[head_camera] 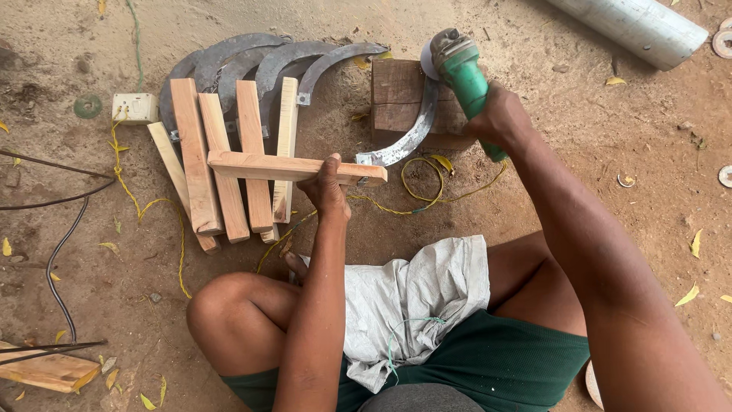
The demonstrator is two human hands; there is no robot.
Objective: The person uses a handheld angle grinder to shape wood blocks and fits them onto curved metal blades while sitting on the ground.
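Observation:
I sit on the dirt ground. My left hand [328, 187] grips the wooden handle [267, 165] of a sickle, held level across the pile in front of me. Its curved grey blade [415, 130] rests on a dark wooden block [398, 95]. My right hand [499, 118] holds a green angle grinder [461, 69], whose disc sits at the blade's upper end on the block. A white woven sack [415, 294] lies over my lap.
Several finished sickles with pale wooden handles [217, 164] and curved blades [282, 57] lie at the left. A white socket box [135, 107] with yellow wire sits beyond them. A grey pipe [640, 27] lies top right; dark rods [46, 202] and a wood piece [46, 370] at left.

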